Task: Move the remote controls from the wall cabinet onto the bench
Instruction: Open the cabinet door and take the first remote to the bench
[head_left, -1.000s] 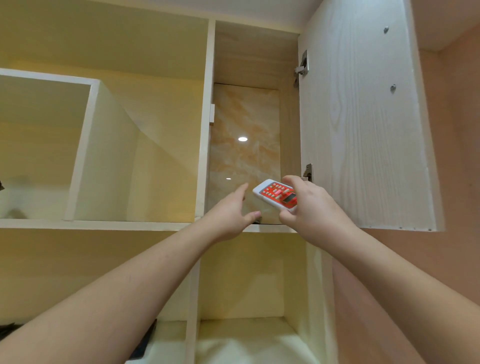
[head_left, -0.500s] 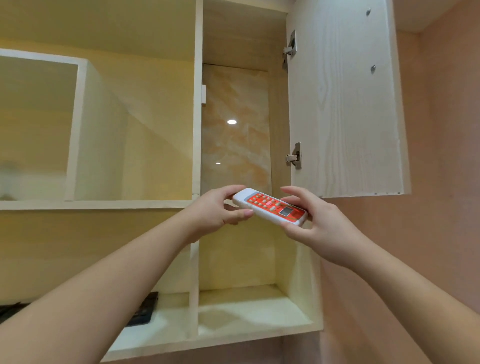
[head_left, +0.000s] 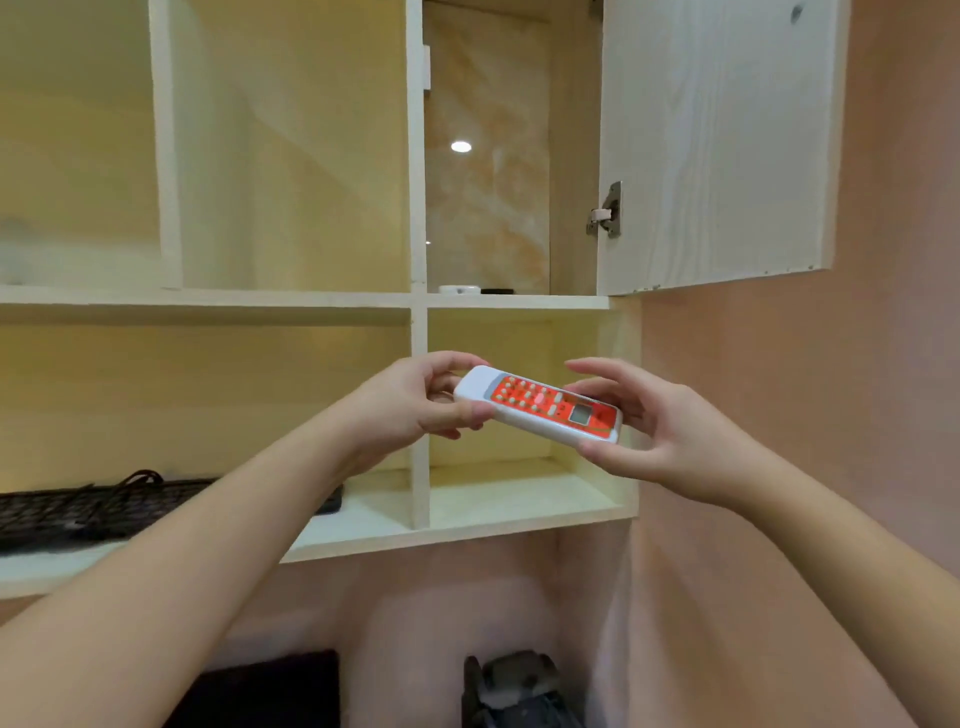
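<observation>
The white remote control with a red keypad (head_left: 540, 406) is held in mid-air in front of the lower right compartment of the wall cabinet (head_left: 415, 156), clear of every shelf. The left hand (head_left: 421, 402) grips its plain white end, fingers curled over the top and thumb on the near edge. The right hand (head_left: 660, 431) supports the display end from the 3 o'clock side, thumb beneath and fingers curved loosely above it.

Judged step: carrying, with the remote out of the cabinet and not yet set down. The bench is not identifiable in view; the next move calls for lowering the remote toward 6 o'clock and finding a free surface there.

At 12 o'clock from the remote, on the upper right shelf, lie a white object (head_left: 458, 289) and a dark object (head_left: 496, 290), side by side; they may be further remotes, but only their edges show. The open cabinet door (head_left: 717, 140) hangs at 1 o'clock, above the right hand. A black keyboard with cable (head_left: 88, 506) lies on the bottom shelf at 9 o'clock. Dark objects (head_left: 514, 691) at 6 o'clock, unidentified, could obstruct placement.
</observation>
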